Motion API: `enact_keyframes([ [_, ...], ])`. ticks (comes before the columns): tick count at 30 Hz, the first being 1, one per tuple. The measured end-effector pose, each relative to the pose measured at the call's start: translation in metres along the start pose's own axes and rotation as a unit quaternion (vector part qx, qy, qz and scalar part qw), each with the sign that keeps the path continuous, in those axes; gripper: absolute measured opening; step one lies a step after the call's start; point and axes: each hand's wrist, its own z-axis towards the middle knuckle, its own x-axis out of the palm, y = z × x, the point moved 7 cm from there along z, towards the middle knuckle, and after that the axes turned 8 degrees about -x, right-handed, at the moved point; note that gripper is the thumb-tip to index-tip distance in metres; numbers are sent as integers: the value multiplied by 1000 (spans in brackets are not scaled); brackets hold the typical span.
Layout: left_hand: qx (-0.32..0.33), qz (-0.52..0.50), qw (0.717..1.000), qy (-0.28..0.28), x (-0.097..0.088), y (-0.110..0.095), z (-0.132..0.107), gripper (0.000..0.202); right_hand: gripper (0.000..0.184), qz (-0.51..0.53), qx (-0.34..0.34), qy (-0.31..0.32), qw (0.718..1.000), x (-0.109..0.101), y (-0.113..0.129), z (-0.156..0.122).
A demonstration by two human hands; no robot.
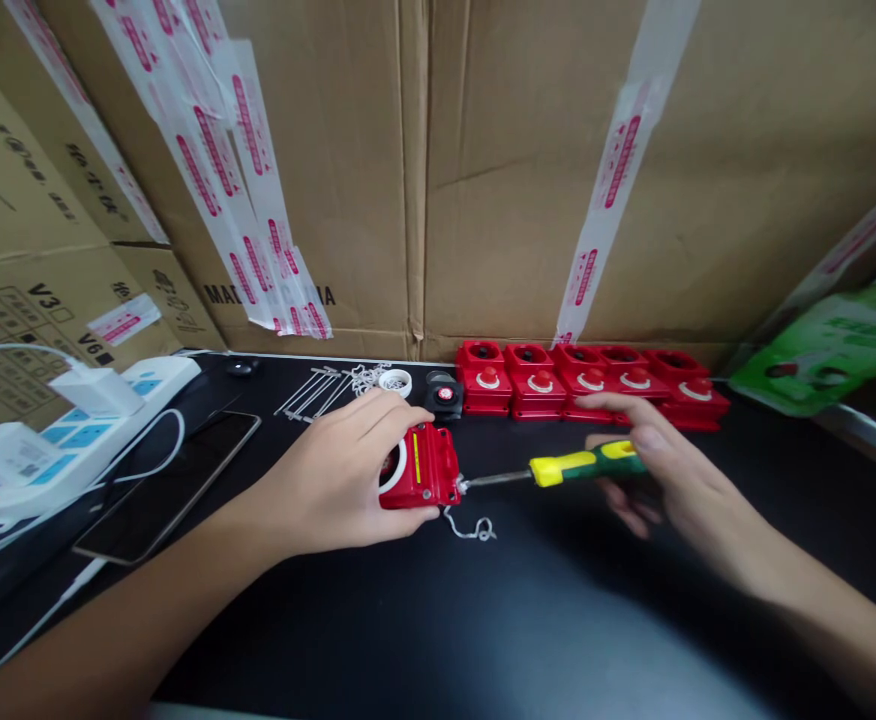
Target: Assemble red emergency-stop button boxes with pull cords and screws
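My left hand (340, 478) grips a small red plastic device (424, 468) lying on its side on the black table (483, 620). My right hand (663, 470) holds a yellow and green screwdriver (580, 463), its metal tip touching the right side of the red device. A thin bent wire (469, 527) lies on the table just below the device.
A row of several red devices (588, 382) stands along the cardboard boxes (528, 170) at the back. A black part (444, 394), a white ring (395, 381) and metal pins (318, 392) lie behind my left hand. A power strip (70, 430) and a phone (172, 485) are at left.
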Motion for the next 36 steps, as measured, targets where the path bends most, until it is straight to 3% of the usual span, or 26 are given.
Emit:
enact_keyframes([
  [3, -2, 3, 1000, 1, 0, 0, 1, 61, 48, -85, 33, -18, 996, -2, 0, -2],
  [8, -7, 6, 1000, -4, 0, 2, 0, 61, 46, -65, -90, 13, 994, -3, 17, 2],
  [11, -4, 3, 1000, -5, 0, 1, 0, 62, 53, -10, -100, 36, 994, -3, 17, 2],
  [15, -6, -16, 1000, -1, -1, -1, 0, 61, 51, 59, -42, 30, 997, -2, 6, 1],
  [18, -12, -21, 1000, 0, -2, -1, 2, 60, 54, 26, 46, -25, 998, -4, -4, -2],
  [21, -9, -14, 1000, 3, -1, -2, 1, 61, 52, -26, 52, -58, 997, -6, 1, -3],
  [28, -8, -1, 1000, -6, -2, 1, 0, 61, 46, -8, -67, -11, 998, -7, 12, 5],
  [31, -7, 0, 1000, -5, -3, 2, -1, 61, 52, 7, -76, 12, 997, -6, 10, 5],
  [36, -4, 4, 1000, -4, -1, 2, -1, 62, 42, 78, -57, 47, 994, 1, 9, 2],
])
